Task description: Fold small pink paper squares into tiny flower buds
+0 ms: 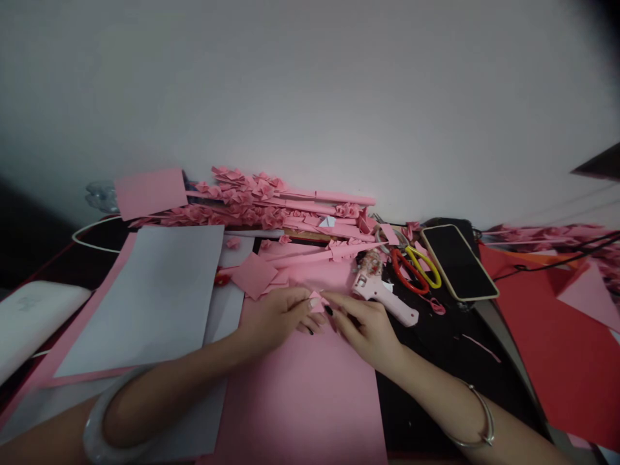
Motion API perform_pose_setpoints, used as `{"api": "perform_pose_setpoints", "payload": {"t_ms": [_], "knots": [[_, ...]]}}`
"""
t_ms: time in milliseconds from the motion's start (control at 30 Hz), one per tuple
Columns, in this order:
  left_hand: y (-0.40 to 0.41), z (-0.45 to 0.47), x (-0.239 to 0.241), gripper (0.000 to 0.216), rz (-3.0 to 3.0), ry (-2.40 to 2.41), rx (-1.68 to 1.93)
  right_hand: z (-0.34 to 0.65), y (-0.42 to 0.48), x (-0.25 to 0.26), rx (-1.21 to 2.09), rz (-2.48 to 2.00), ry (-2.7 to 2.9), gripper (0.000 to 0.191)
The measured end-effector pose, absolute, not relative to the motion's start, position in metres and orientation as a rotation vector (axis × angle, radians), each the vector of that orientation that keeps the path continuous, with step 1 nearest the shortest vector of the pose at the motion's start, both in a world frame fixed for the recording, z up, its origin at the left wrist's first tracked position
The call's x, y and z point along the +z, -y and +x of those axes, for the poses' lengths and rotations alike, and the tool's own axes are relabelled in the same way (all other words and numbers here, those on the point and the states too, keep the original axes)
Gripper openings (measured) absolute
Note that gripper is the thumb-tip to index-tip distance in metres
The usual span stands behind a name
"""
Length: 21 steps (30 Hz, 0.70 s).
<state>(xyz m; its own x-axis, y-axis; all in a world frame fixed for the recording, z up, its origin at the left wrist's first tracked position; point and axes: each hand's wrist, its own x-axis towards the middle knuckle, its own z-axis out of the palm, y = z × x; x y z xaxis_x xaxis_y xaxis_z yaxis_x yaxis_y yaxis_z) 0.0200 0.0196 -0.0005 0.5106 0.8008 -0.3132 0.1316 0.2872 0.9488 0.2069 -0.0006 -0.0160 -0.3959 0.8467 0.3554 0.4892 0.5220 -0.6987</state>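
Both my hands meet over a large pink paper sheet [305,400] on the dark table. My left hand [278,316] and my right hand [361,323] pinch a small folded pink paper piece [317,301] between their fingertips. The fingers of both hands are closed on it. A white bangle sits on my left wrist and a thin metal one on my right.
A pink glue gun [380,290] lies just right of my hands, with red and yellow scissors [416,268] and a phone [458,261] beyond. Folded pink paper flowers and strips [261,203] pile along the wall. White sheets [150,297] lie left, red paper [557,361] right.
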Motion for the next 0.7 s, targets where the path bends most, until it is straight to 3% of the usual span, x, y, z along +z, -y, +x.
{"api": "perform_pose_setpoints", "payload": {"t_ms": [700], "knots": [[-0.0214, 0.0210, -0.0062, 0.025, 1.106, -1.004, 0.579, 0.2059, -0.0007, -0.0116, 0.623, -1.030, 2.004, 0.022]]}}
